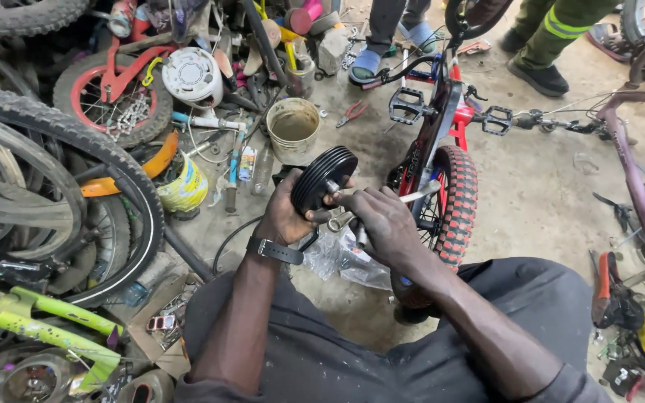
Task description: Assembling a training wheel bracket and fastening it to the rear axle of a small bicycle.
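Observation:
My left hand [287, 216], with a black watch on the wrist, grips a small black ribbed wheel [323, 177] from below. My right hand [384, 224] holds a metal spanner [418, 194] against the bolt at the wheel's hub. Both hands are above my lap, in front of a small red and black bicycle [442, 142] lying upside down, its red-studded tyre [457, 201] just right of my right hand.
A dirty plastic bucket [293, 128] stands behind the wheel, with red pliers [352, 113] beside it. Piled bicycles and tyres [54, 172] fill the left. A purple frame [636, 172] lies at right. Two people's feet [539, 75] stand at the back. Crumpled plastic [337, 257] lies underneath.

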